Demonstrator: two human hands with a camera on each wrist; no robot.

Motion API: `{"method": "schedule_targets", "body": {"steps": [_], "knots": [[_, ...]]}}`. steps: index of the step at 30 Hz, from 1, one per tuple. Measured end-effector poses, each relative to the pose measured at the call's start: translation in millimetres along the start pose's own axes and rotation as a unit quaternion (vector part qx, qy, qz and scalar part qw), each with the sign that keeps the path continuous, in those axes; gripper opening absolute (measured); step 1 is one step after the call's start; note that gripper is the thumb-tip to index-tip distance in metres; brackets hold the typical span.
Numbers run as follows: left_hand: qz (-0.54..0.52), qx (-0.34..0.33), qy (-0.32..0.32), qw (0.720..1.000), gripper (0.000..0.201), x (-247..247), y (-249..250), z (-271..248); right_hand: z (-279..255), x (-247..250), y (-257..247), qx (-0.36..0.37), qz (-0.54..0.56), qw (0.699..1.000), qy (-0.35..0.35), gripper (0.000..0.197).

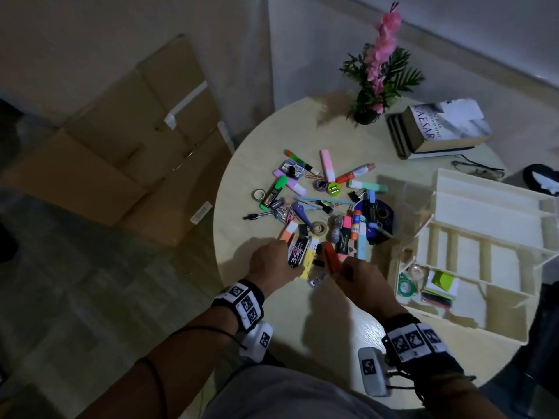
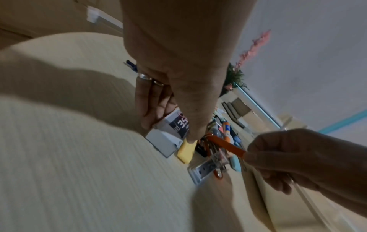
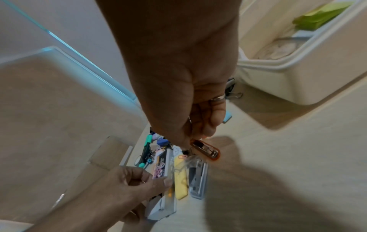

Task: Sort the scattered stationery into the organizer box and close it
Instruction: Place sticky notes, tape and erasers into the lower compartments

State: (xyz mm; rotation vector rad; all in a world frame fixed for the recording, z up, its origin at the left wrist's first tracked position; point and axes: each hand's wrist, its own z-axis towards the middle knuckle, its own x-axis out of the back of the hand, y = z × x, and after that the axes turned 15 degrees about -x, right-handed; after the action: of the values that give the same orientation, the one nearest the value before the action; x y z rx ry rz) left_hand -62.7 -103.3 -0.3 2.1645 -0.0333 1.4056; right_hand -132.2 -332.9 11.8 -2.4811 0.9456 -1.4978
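Note:
Scattered stationery (image 1: pixel 326 204) lies in a heap on the round table (image 1: pixel 332 322): highlighters, pens, clips, glue sticks, tape rolls. The open white organizer box (image 1: pixel 496 300) stands at the right. It holds tape rolls (image 1: pixel 405 287) and green sticky notes (image 1: pixel 441 282). My left hand (image 1: pixel 290 261) pinches a black-and-white staple box (image 1: pixel 298 252) between fingers and thumb; the staple box (image 2: pixel 174 125) rests on the table. My right hand (image 1: pixel 344 269) grips an orange stapler (image 1: pixel 331 257) by one end. The stapler (image 3: pixel 205 150) hangs just above the pile.
A yellow highlighter (image 1: pixel 308 261) and a small grey stapler (image 1: pixel 316 279) lie between my hands. A potted pink flower (image 1: pixel 372 86), stacked books (image 1: pixel 438 128) and glasses (image 1: pixel 478 169) sit at the table's far side. Cardboard boxes (image 1: pixel 121 164) stand on the floor at left.

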Motion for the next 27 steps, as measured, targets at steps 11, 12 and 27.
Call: {"method": "schedule_targets", "body": {"steps": [11,12,27], "knots": [[-0.06,0.021,-0.022,0.998,0.046,20,-1,12,-7,7,2,-0.032,0.021,0.999,0.025,0.027],[-0.067,0.01,-0.015,0.998,0.047,23,0,12,-7,7,1,-0.028,0.04,0.998,0.029,0.027],[-0.168,-0.079,-0.018,0.982,0.036,55,56,16,-5,25,-61,-0.167,0.428,0.882,-0.108,0.047]]}}
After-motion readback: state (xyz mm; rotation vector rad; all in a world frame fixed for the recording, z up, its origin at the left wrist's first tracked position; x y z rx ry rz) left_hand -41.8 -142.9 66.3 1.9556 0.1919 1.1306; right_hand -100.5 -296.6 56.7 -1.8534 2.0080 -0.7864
